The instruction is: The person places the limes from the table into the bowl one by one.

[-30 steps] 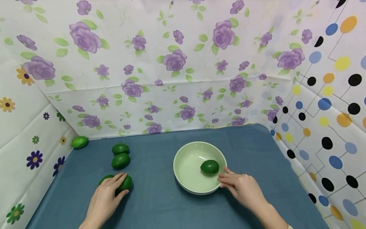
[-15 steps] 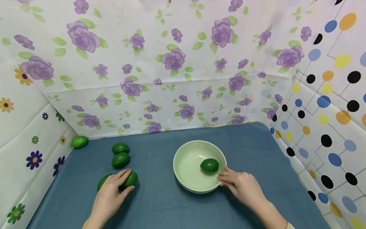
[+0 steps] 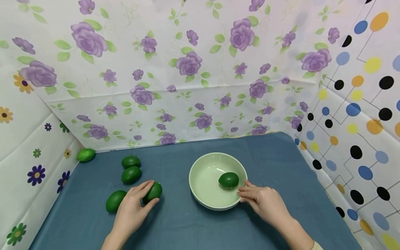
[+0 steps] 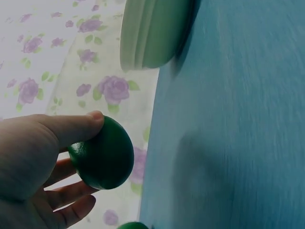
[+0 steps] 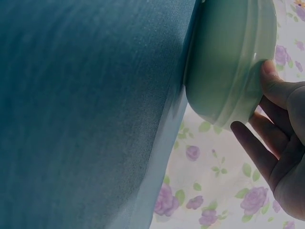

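Note:
My left hand [image 3: 133, 207] pinches a dark green lime [image 3: 153, 193] between thumb and fingers, to the left of the pale green bowl [image 3: 204, 189]. In the left wrist view, that lime [image 4: 107, 155] hangs over the blue cloth, whose surface carries a shadow. One lime [image 3: 229, 180] lies inside the bowl, toward its right side. At the bowl's right edge my right hand [image 3: 265, 205] grips the rim, with the thumb and fingers on either side of the wall [image 5: 233, 71]. Another dark lime [image 3: 115, 201] lies on the cloth just left of my left hand.
Two dark limes [image 3: 131, 174] lie one behind the other farther back on the blue cloth [image 3: 175, 225]. A brighter green lime [image 3: 85, 155] sits in the back left corner. Patterned sheets stand at the back [image 3: 168, 104], left and right [image 3: 340, 156].
My left hand has moved right with the lime, away from the lime beside it, which now shows fully. My right hand stays on the bowl's rim.

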Tool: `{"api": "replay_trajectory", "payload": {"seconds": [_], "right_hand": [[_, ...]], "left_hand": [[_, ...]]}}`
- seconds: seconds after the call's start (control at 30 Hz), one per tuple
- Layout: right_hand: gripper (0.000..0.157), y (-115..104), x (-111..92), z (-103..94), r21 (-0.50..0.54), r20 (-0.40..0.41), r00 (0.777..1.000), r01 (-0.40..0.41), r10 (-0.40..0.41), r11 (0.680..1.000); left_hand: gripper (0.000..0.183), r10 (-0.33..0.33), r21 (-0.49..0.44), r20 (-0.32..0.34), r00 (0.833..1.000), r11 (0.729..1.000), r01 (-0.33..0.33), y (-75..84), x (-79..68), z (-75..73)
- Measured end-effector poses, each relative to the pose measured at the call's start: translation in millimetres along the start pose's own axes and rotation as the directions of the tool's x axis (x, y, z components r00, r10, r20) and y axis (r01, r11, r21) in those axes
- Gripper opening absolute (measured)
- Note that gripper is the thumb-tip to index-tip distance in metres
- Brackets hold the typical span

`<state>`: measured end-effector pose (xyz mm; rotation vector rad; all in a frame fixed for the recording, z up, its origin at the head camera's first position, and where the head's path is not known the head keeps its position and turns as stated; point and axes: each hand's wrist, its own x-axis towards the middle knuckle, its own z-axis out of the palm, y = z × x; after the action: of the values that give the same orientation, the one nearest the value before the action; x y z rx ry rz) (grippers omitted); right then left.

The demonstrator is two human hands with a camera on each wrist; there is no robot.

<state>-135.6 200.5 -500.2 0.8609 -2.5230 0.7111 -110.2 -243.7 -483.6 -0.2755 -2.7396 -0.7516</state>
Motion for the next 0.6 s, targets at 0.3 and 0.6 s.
{"api": "replay_trajectory", "payload": {"seconds": [0.3, 0.6], "right_hand": [[0.028, -0.2, -0.3, 0.9, 0.01, -0.004, 1.0, -0.005, 0.005, 1.0], [0.027, -2.9, 0.3, -1.2, -0.004, 0.006, 1.0, -0.016, 0.016, 1.0]], "left_hand": [[0.065, 0.015, -0.048, -0.04, 0.999, 0.999, -0.017, 17.0, 7.0, 11.9], [0.062, 0.071, -0.113, -0.072, 0.995, 0.99, -0.079, 35.5, 14.4, 19.5]]}}
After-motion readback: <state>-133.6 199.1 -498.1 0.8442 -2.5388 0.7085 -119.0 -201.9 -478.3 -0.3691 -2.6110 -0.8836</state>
